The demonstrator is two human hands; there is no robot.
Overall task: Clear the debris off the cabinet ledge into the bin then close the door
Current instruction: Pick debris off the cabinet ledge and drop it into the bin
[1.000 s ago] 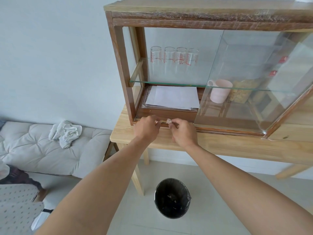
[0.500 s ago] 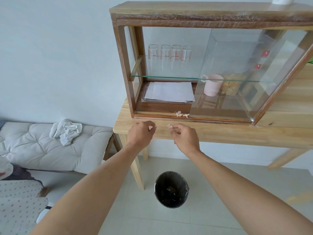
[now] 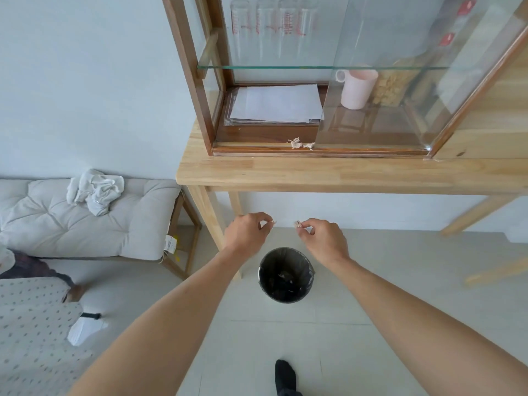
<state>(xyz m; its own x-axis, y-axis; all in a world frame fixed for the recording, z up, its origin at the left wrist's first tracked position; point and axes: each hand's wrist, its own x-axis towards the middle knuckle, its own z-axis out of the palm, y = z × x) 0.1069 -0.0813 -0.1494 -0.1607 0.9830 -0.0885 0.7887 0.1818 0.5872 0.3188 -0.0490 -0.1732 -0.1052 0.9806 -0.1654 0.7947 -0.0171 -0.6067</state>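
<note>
We hold our left hand (image 3: 248, 233) and right hand (image 3: 323, 238) above the round black-lined bin (image 3: 285, 275) at lower centre, each pinching a small pale scrap between closed fingers. More crumpled pale debris (image 3: 300, 144) lies on the wooden cabinet ledge (image 3: 257, 147) at upper centre, touching the open glass door (image 3: 400, 81).

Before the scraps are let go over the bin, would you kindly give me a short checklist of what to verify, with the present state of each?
1. Left hand pinches a scrap: ok, a small piece shows at its fingertips.
2. Right hand pinches a scrap: ok, a small piece shows at its fingertips.
3. Hands directly over the bin: cannot tell; in this view they sit above its far rim, to either side.
4. Bin open and has room: ok, no lid; only a few bits at the bottom.
5. Ledge cleared: not ok, debris lies by the edge of the glass door.
6. Door closed: not ok, the left half is open.
</note>
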